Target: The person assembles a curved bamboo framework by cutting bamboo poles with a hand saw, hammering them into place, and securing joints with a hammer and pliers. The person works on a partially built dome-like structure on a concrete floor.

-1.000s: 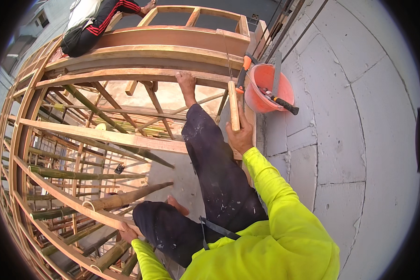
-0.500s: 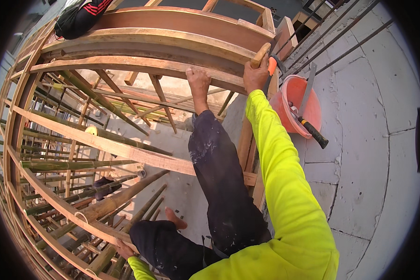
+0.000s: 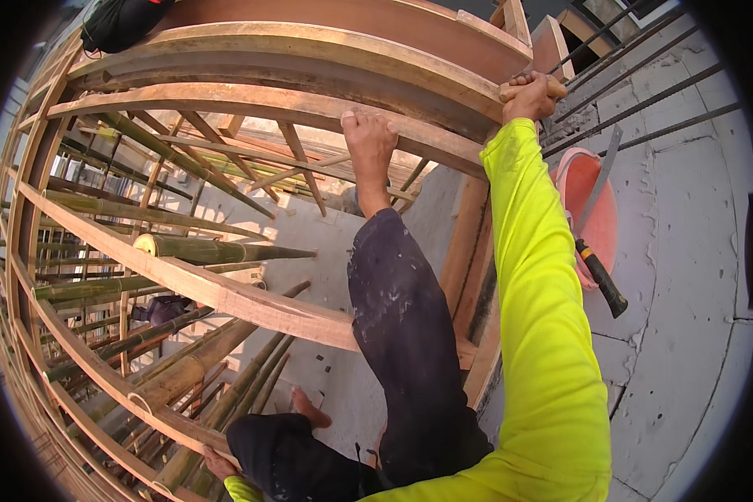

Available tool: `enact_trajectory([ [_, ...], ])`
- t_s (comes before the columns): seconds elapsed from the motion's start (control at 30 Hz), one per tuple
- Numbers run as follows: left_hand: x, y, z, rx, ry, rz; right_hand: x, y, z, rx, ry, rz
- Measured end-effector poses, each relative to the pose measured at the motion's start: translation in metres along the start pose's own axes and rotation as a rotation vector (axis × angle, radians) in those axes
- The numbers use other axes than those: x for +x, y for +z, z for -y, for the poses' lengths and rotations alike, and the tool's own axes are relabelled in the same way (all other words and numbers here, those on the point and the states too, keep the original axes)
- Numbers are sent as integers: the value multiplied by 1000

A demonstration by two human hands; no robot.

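My right hand [image 3: 527, 102] is closed around a short, light-brown wooden handle [image 3: 555, 87], held above the end of the timber frame. The rest of that tool is hidden behind the fist. At the lower left my left hand [image 3: 219, 463] grips the edge of a long wooden beam [image 3: 180, 425] beside my bent knee; some of its fingers are covered. One bare foot [image 3: 370, 140] rests on another timber beam [image 3: 268, 98] farther forward. To the right of my right arm stands a pink bucket [image 3: 604, 219], with a hand saw [image 3: 599, 272] leaning out of it, its black-and-yellow handle outside.
Open gaps between the beams show bamboo poles [image 3: 217, 249] and a grey floor [image 3: 297, 226] far below. Grey block masonry [image 3: 686, 243] runs along the right. Steel bars [image 3: 644, 105] stick out at the upper right. A dark bundle [image 3: 125, 25] lies on the far-left timbers.
My right hand has moved right and slightly forward with the wooden handle, which now lies sideways. An orange-and-black tool seen beside that hand no longer shows. My left hand stays on the beam.
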State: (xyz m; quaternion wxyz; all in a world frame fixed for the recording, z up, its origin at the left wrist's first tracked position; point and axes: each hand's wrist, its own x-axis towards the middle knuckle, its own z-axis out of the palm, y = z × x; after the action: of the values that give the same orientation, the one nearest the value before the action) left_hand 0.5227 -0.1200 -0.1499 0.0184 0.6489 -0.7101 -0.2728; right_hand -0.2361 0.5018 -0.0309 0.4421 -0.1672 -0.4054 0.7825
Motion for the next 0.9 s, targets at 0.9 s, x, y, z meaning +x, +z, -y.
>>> enact_trajectory([
  [0.9, 19, 34, 22, -258, -16, 67, -294, -260, 150, -932, 247, 650],
])
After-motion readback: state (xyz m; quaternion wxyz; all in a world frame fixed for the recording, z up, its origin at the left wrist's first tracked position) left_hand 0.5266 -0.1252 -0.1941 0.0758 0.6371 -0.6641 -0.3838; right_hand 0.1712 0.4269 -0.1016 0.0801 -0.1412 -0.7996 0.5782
